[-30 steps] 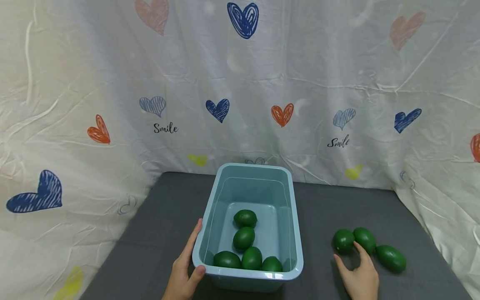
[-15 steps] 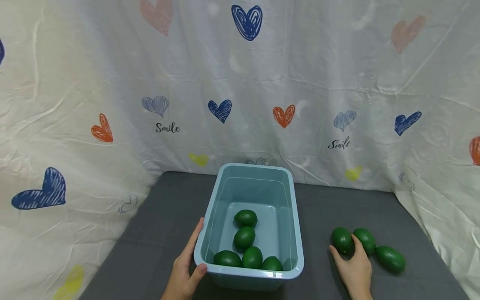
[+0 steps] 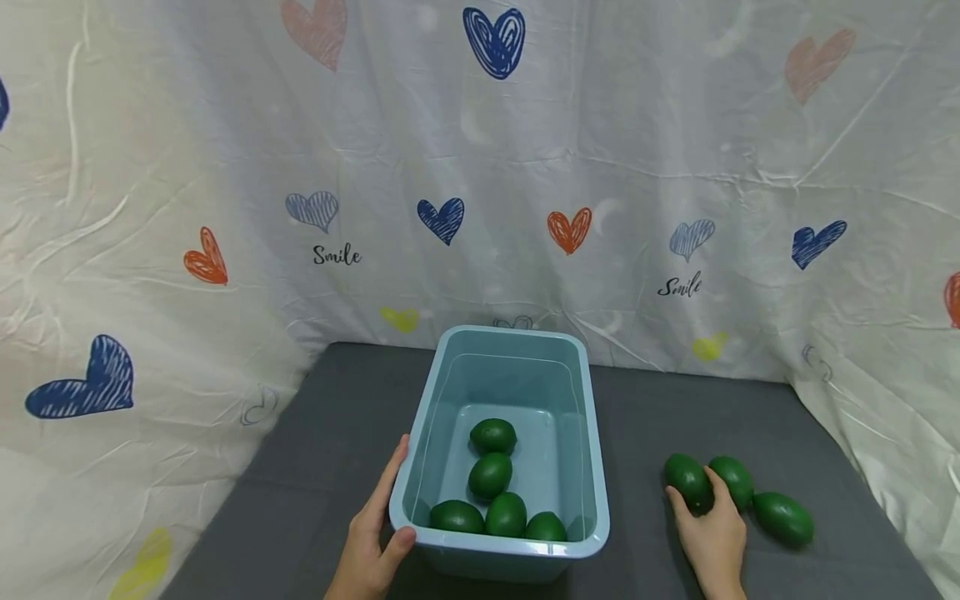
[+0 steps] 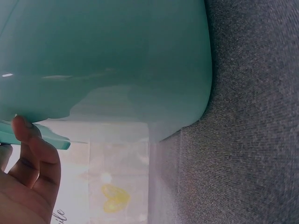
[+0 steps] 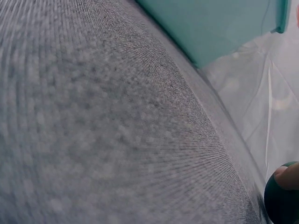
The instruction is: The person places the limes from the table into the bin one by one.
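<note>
A light blue plastic bin (image 3: 592, 467) stands on the dark cloth, with several green avocados (image 3: 491, 475) lying inside it. My left hand (image 3: 371, 537) holds the bin's near left corner, thumb at the front rim and fingers along the left side. In the left wrist view, the curled fingers (image 4: 46, 161) meet the bin's rim. To the right of the bin, my right hand (image 3: 711, 533) pinches an avocado (image 3: 682, 477) between thumb and fingers. That avocado (image 5: 279, 205) shows only partly in the right wrist view, a digit on it. Its underside appears to rest on the cloth.
Two more avocados lie beside the right hand: one (image 3: 733, 479) just behind the fingers, another (image 3: 783, 518) farther right. A white curtain (image 3: 510, 167) printed with hearts hangs behind the dark grey tablecloth (image 3: 322, 442).
My right hand has moved slightly left and away from me, and its thumb and fingers have closed around the leftmost avocado, which turned a little. The left hand keeps its place on the bin.
</note>
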A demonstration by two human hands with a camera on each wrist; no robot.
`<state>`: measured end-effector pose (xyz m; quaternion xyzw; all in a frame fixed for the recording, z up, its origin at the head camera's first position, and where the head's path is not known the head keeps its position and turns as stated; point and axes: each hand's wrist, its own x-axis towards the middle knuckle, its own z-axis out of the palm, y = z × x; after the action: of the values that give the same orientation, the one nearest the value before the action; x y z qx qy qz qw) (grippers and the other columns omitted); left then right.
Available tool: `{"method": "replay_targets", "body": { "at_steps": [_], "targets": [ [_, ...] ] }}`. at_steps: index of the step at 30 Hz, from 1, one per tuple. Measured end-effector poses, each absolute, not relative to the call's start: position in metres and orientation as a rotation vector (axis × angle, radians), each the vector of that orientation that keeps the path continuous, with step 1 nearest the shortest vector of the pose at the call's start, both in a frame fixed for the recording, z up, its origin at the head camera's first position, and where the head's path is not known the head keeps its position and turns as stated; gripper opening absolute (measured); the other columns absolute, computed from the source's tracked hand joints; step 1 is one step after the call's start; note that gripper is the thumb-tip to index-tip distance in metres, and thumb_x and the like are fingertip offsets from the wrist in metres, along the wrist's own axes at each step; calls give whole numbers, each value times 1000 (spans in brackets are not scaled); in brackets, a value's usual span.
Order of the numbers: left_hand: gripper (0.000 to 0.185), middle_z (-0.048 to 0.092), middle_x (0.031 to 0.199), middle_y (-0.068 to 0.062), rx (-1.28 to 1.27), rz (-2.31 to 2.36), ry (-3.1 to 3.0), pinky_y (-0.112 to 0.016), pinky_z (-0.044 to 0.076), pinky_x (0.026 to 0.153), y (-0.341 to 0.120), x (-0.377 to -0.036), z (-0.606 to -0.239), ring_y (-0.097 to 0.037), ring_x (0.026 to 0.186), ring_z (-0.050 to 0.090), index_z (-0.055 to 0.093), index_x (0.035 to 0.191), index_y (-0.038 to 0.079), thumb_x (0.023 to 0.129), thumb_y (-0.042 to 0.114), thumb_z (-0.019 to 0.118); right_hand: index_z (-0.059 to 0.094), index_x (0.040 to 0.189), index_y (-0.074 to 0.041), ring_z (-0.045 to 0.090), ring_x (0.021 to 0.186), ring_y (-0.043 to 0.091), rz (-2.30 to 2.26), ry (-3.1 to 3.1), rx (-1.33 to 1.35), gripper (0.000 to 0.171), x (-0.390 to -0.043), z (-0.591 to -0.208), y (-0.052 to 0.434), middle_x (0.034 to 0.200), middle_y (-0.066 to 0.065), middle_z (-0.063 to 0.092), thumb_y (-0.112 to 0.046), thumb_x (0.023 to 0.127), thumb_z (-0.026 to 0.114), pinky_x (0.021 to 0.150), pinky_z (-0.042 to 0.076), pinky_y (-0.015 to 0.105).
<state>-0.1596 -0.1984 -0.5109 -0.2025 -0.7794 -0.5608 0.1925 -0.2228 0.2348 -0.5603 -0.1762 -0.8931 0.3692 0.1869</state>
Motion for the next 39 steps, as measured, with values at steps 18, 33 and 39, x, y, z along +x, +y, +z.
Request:
{"method": "replay_targets", "body": {
  "at_steps": [18, 33, 39],
  "targets": [
    [80, 25, 176, -11, -550, -1574, -2194, -11, 27, 115, -198, -159, -512, -1, 157, 26, 24, 171, 16, 100, 5, 60, 54, 149, 4, 45, 43, 24, 1011, -2462, -537, 71, -209, -544, 228, 66, 21, 63, -27, 93, 84, 51, 45, 44],
    [79, 25, 176, -10, -552, -1571, -2201, -11, 29, 115, -198, -160, -512, -2, 156, 28, 24, 171, 17, 101, 7, 61, 54, 153, -3, 38, 35, 19, 1021, -2358, -664, 72, -174, -517, 209, 129, 31, 66, -28, 93, 84, 39, 32, 32],
    [80, 24, 176, -12, -548, -1587, -2216, -12, 30, 114, -200, -158, -510, -4, 157, 28, 23, 171, 18, 101, 8, 61, 58, 151, -7, 34, 32, 13, 1059, -2283, -689, 69, -162, -507, 193, 137, 26, 65, -29, 91, 86, 37, 31, 29]
  ]
}}
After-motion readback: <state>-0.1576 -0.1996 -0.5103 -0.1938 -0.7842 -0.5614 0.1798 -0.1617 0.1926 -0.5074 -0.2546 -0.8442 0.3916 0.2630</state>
